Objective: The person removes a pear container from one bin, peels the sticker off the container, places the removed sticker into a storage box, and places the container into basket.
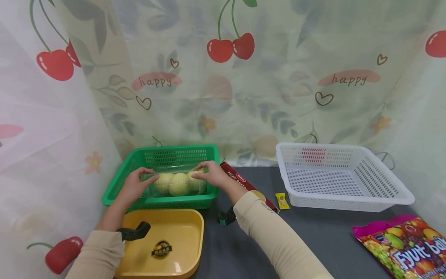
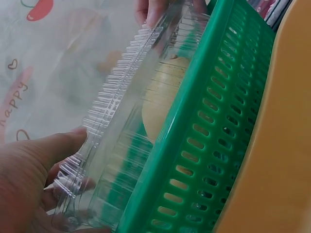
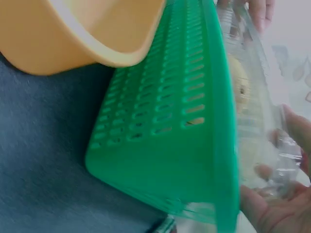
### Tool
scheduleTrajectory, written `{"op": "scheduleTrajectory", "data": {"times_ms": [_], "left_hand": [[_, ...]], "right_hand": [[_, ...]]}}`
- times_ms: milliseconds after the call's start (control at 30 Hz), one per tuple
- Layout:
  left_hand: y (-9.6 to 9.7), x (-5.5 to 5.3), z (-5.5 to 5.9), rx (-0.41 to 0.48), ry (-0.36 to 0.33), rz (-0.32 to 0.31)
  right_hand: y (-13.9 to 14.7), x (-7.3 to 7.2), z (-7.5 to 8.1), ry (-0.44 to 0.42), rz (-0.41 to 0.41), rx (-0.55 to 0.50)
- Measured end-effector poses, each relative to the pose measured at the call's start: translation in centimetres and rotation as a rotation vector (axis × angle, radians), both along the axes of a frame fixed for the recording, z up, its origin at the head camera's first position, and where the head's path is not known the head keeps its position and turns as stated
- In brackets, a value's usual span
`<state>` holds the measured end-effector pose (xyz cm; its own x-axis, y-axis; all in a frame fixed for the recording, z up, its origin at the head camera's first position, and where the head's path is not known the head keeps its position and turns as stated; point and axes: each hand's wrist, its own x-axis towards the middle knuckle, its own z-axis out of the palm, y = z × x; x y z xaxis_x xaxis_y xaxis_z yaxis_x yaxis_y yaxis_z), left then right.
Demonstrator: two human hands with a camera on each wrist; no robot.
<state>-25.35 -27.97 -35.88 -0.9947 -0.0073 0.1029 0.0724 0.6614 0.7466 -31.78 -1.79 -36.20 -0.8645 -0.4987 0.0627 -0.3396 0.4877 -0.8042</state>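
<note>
A clear plastic clamshell box (image 1: pixel 175 169) holds several pale yellow round fruits (image 1: pixel 179 185). It is in the green basket (image 1: pixel 200 201), near the front wall. My left hand (image 1: pixel 137 183) grips the box's left end, with the thumb on the ridged rim in the left wrist view. At the opposite end my right hand (image 1: pixel 214 175) holds the box between thumb and fingers; its fingertips show through the plastic in the right wrist view. One fruit (image 2: pixel 165 94) shows behind the basket's rim. The underside of the box is hidden by the basket wall.
A yellow tray (image 1: pixel 181 240) stands in front of the green basket. Behind my right forearm lies a dark red box (image 1: pixel 237 176), with a small yellow packet (image 1: pixel 282 201) beside it. Farther right are a white basket (image 1: pixel 345 203) and a colourful fruit-candy bag (image 1: pixel 405 244).
</note>
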Motion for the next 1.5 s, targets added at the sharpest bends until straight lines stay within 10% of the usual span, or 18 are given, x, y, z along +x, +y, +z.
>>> {"op": "scheduleTrajectory", "data": {"times_ms": [667,1067,1333,1400,1500], "left_hand": [[-0.3,-1.0,1.9,-0.103,-0.165,-0.125],[-1.4,-1.8,2.1,-0.161,-0.112,-0.167],[-1.7,-2.3,1.3,-0.301,-0.047,-0.154],[-1.6,-2.2,1.2,-0.332,-0.049,-0.155],[-1.6,-2.1,1.1,-0.373,-0.057,-0.17]], "right_hand": [[0.0,-1.0,2.2,-0.169,0.071,0.177],[-1.1,-0.5,2.5,-0.052,0.078,0.326],[-2.1,-0.7,1.2,0.014,0.064,0.361],[-2.7,-3.8,-2.2,0.075,0.081,0.391],[-3.0,-3.5,-2.4,0.087,0.093,0.44]]}}
